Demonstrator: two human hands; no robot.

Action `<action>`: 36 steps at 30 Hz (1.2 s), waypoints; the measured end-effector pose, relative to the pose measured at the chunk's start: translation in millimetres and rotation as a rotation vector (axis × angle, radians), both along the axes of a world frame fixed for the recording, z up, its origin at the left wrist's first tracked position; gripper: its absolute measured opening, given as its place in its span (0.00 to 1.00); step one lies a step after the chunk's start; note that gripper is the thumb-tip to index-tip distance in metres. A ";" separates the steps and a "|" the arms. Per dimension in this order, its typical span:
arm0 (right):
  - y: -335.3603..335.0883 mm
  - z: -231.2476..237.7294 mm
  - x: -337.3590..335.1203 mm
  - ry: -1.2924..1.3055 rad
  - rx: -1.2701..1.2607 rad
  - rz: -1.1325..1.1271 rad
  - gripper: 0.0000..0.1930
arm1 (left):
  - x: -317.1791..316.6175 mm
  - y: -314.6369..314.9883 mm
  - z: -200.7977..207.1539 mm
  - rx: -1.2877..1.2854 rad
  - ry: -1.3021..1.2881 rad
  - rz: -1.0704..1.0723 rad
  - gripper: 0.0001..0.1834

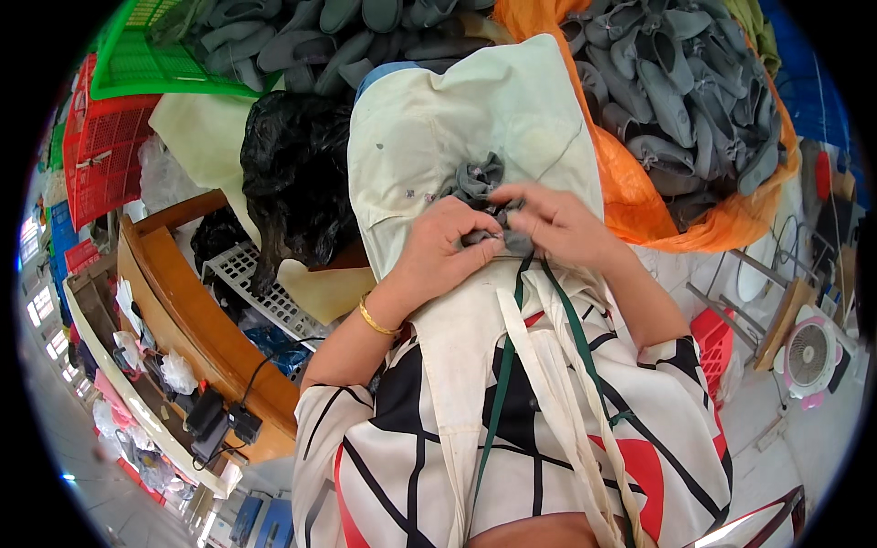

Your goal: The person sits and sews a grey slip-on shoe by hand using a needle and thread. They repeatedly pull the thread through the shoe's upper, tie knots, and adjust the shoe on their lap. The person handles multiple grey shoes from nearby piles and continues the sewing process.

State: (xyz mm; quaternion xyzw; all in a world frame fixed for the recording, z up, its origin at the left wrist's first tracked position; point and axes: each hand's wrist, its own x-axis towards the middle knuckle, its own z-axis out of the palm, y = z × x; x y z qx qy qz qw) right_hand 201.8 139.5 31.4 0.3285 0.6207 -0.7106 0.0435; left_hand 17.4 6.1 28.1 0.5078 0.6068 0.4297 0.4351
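Observation:
A crumpled grey cloth shoe (477, 181) lies in my lap on a cream apron (475, 100), much of it hidden by my fingers. My left hand (445, 245), with a gold bracelet at the wrist, is closed, thumb and forefinger pinching the shoe's near edge. On the shoe's other side, my right hand (554, 226) has its fingers bent in close to the fabric. Whatever those fingertips pinch is too small to make out. Two tiny purplish pieces (419, 194) rest on the apron, left of the shoe.
Grey shoes (667, 87) fill an orange sack (630, 205) at the far right. More grey shoes (311, 41) are heaped behind a green basket (174, 64). A black plastic bag (297, 164) and wooden furniture (196, 320) stand at left, a small fan (809, 354) at right.

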 end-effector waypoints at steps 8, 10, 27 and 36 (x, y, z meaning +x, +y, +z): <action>-4.2 3.4 -21.7 0.417 1.240 0.056 0.06 | 2.1 12.5 -1.0 0.166 0.294 0.096 0.08; -5.6 10.8 -19.6 0.481 1.301 0.150 0.07 | 3.3 11.8 -2.6 0.191 0.319 0.106 0.09; 97.3 53.8 85.4 1.042 -0.583 -1.023 0.10 | -26.7 22.5 0.1 0.365 0.582 0.154 0.08; 29.5 9.0 30.3 0.408 0.312 -0.464 0.09 | -8.9 35.1 4.2 0.170 0.330 0.089 0.07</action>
